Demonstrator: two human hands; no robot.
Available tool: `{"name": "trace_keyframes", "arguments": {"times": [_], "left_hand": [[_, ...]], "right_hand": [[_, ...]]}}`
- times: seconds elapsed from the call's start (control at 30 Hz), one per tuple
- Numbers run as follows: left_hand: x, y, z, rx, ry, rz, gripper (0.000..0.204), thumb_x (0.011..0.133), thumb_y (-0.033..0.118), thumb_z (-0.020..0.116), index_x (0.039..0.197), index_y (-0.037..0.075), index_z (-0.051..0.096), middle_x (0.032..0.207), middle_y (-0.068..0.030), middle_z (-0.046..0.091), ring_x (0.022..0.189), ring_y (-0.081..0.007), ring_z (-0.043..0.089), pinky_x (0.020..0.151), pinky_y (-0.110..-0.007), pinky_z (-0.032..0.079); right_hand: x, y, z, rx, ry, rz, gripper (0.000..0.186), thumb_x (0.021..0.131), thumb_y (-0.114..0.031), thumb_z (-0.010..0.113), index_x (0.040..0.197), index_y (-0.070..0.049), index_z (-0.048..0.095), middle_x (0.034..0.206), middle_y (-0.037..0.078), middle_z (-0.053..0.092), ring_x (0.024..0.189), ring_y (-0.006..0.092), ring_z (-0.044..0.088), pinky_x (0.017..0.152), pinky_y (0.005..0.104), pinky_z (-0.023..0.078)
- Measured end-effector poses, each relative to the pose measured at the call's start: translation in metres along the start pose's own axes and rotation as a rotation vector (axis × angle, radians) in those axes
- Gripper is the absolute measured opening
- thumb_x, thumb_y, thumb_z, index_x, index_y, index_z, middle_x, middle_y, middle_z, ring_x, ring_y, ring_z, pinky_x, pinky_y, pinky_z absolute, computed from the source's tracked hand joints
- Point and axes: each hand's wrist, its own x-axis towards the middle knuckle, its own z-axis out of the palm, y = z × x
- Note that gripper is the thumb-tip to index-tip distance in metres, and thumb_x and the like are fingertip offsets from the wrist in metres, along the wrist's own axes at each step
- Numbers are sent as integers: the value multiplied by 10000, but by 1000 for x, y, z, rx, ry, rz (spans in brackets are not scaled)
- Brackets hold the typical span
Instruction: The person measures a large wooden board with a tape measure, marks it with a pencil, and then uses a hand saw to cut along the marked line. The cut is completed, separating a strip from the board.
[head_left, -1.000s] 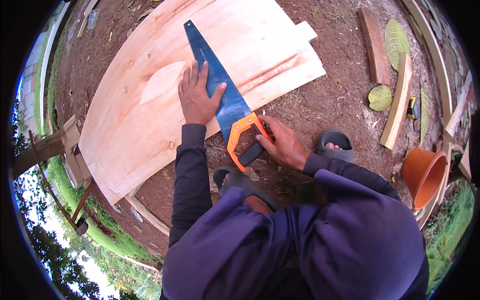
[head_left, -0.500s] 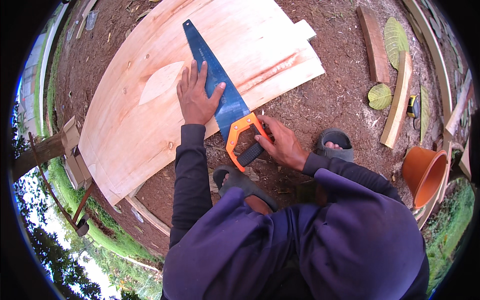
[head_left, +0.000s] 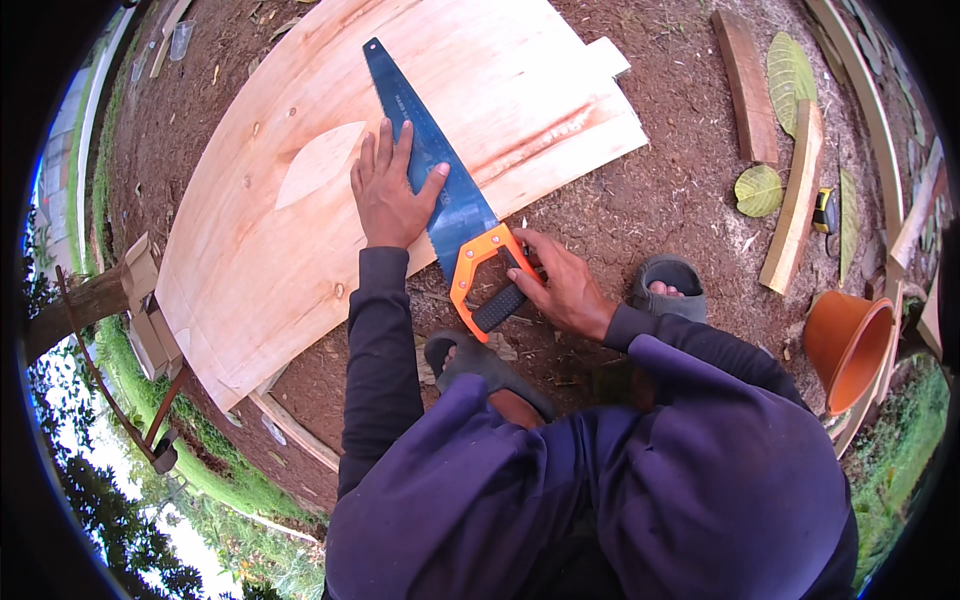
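A hand saw (head_left: pixel 425 140) with a blue blade and an orange and black handle lies flat on a plywood sheet (head_left: pixel 230 260), its tip pointing away from me. My left hand (head_left: pixel 394 195) is open, fingers spread, pressing partly on the blade and partly on the wood. At the near edge of the sheet, my right hand (head_left: pixel 568 285) pinches the right side of the saw's handle between thumb and fingers. The handle sticks out past the sheet over the soil. Some of the right fingertips are hidden by the handle.
Two wooden offcuts (head_left: pixel 745 90) lie at the right among large leaves (head_left: pixel 790 80), with a yellow and black tape measure (head_left: pixel 824 212) beside them. An orange bucket (head_left: pixel 845 350) stands at the lower right. My sandalled feet (head_left: pixel 670 290) rest on brown soil.
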Motion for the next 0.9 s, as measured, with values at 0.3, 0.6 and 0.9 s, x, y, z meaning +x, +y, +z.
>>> {"name": "trace_keyframes", "arguments": {"times": [0.3,0.6,0.9], "left_hand": [[0,0,0,2,-3,-5,791,934,584,695,1597,199,501,1701,-125,389,1570,-371,315,1264,-543,208],[0,6,-6,-2,14,21,756,937,487,728,1575,138,521,1661,-200,428,1532,-437,356,1240,-534,261],[0,1,-1,-11,7,-3,783,933,576,695,1588,189,512,1688,-140,407,1564,-377,327,1261,-534,218]], "right_hand": [[0,-1,0,4,-12,15,497,1006,-169,677,1429,9,487,1311,271,624,1201,458,633,1023,487,524],[0,-2,-1,12,-16,26,510,998,-169,680,1432,13,483,1315,279,625,1208,462,625,1031,496,514],[0,0,1,21,-10,26,514,1002,-170,679,1439,13,480,1316,278,628,1202,465,632,1021,493,523]]}}
